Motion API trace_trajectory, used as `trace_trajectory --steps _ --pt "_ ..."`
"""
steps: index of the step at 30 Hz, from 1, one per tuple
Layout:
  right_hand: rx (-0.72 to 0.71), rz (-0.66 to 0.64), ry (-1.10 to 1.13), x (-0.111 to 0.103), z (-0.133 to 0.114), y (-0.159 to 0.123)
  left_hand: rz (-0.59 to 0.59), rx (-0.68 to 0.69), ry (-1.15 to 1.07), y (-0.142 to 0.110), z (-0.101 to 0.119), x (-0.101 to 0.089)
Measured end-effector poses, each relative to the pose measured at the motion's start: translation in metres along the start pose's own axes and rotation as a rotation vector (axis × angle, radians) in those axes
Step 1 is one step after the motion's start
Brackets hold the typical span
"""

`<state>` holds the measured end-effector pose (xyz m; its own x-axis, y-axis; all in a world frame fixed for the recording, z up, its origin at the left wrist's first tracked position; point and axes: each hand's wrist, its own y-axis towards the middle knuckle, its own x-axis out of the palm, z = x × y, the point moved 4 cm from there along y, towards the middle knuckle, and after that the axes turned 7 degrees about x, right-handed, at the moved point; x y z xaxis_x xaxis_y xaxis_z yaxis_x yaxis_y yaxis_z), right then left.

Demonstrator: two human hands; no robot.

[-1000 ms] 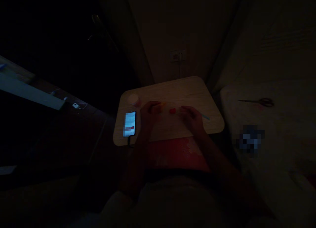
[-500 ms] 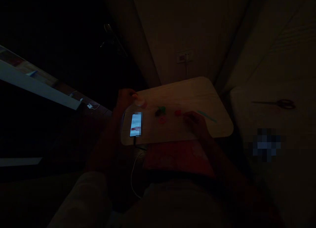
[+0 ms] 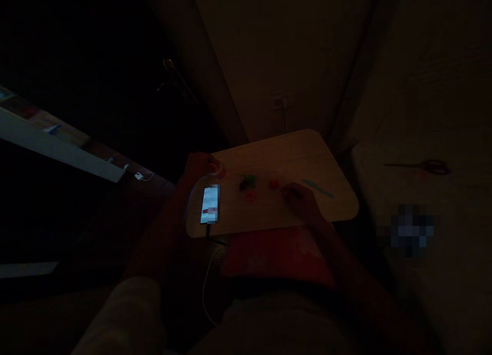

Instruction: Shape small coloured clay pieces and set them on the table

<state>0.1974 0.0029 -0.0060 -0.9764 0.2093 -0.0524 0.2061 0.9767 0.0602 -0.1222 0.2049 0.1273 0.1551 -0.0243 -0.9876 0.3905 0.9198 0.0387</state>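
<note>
The light is very dim. At the far left of the small wooden table (image 3: 269,152), my left hand (image 3: 200,164) has its fingers closed at the rim of a pale, round, ring-like thing (image 3: 220,169). My right hand (image 3: 299,199) rests low over the table, fingers drawn together; what they hold, if anything, is too dark to see. Just left of its fingertips lies a small red piece (image 3: 273,184). Mid-table are a green piece (image 3: 249,180), a dark lump (image 3: 243,185) and a pinkish-red ring (image 3: 250,195). Beyond my right hand lies a teal stick-like thing (image 3: 318,188).
A lit phone (image 3: 208,205) with a cable lies at the table's left front. Scissors (image 3: 432,166) lie on a pale surface to the right, above a blurred patch. Behind the table is a wall socket (image 3: 282,101). A white plug (image 3: 139,176) lies at left.
The view has shifted, so the table and everything on it sit slightly lower in the picture. The round thing at my left hand looks turned a little. My right hand stays beside the red piece.
</note>
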Motion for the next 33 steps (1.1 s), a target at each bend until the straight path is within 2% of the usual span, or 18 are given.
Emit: trace_trajectory --steps 2,6,11,15,19,22,24,26,29,31,33 --pt "-0.011 0.004 -0.013 -0.001 -0.002 0.0 0.041 0.008 0.044 0.0 -0.003 -0.014" --pt "-0.022 0.001 -0.02 -0.002 -0.005 -0.001 0.104 -0.044 -0.034 -0.003 -0.009 -0.037" --pt "-0.017 -0.004 -0.032 -0.002 -0.004 -0.001 0.072 -0.042 0.096 -0.008 -0.004 -0.036" --pt "-0.015 0.006 -0.029 -0.002 -0.002 -0.001 0.126 -0.065 0.076 -0.012 -0.005 -0.034" --pt "-0.02 -0.008 -0.022 -0.002 -0.002 -0.001 0.189 -0.131 -0.123 -0.019 -0.013 -0.04" --pt "-0.009 -0.028 -0.019 -0.002 -0.002 -0.001 0.335 -0.169 -0.394 -0.031 -0.007 -0.038" --pt "0.001 -0.038 -0.019 -0.002 -0.003 -0.001 0.401 -0.162 -0.617 -0.042 0.008 -0.023" --pt "0.016 -0.046 -0.003 -0.003 -0.003 -0.002 0.424 -0.1 -0.816 -0.053 0.035 0.003" --pt "0.038 -0.04 0.045 -0.003 -0.004 -0.003 0.391 0.003 -1.101 -0.065 0.089 0.059" --pt "0.033 -0.029 0.087 -0.004 -0.005 -0.003 0.362 -0.007 -1.251 -0.069 0.125 0.099" --pt "0.021 -0.026 0.102 -0.005 -0.004 -0.003 0.38 -0.046 -1.366 -0.072 0.155 0.134"
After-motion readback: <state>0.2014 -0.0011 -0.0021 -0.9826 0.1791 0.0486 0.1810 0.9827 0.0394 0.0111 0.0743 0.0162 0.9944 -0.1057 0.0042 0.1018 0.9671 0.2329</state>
